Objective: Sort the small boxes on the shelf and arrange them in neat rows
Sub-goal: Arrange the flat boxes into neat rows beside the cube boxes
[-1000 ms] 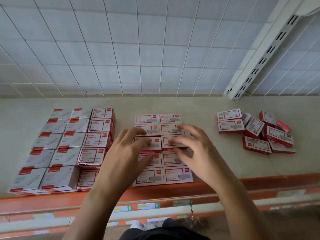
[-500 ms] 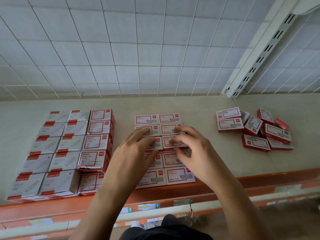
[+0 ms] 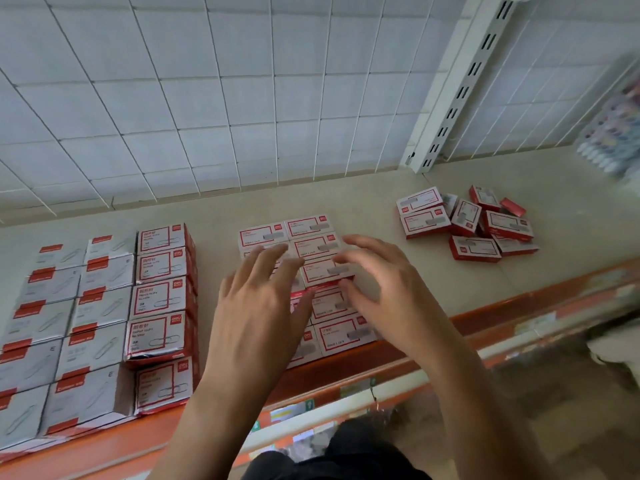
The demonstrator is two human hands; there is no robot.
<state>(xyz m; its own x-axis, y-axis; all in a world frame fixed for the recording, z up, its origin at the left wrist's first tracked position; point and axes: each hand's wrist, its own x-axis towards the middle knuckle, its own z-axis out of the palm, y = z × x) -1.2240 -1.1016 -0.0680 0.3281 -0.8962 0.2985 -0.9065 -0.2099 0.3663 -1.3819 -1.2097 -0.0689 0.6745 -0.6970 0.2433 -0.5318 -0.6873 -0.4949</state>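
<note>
Small red-and-white staple boxes (image 3: 310,226) lie flat in two neat columns at the middle of the beige shelf (image 3: 398,278). My left hand (image 3: 258,306) lies over the left column, fingers straight and spread. My right hand (image 3: 384,289) hovers over the right column with its fingers loosely bent, thumb near a box edge. Neither hand holds a box. A loose heap of the same boxes (image 3: 474,221) lies at the right, unaligned. The hands hide the middle boxes of both columns.
Larger paper-clip boxes (image 3: 104,306) stand in three tidy columns at the left. A white wire grid (image 3: 242,98) backs the shelf, with a slotted upright (image 3: 460,91) at the right. An orange lip (image 3: 502,306) edges the shelf front. Blurred packets (image 3: 613,133) hang at the far right.
The view has swung right and tilted. Both hands have stayed over the middle columns, the left hand's fingers sliding slightly forward and flatter; no box has been lifted.
</note>
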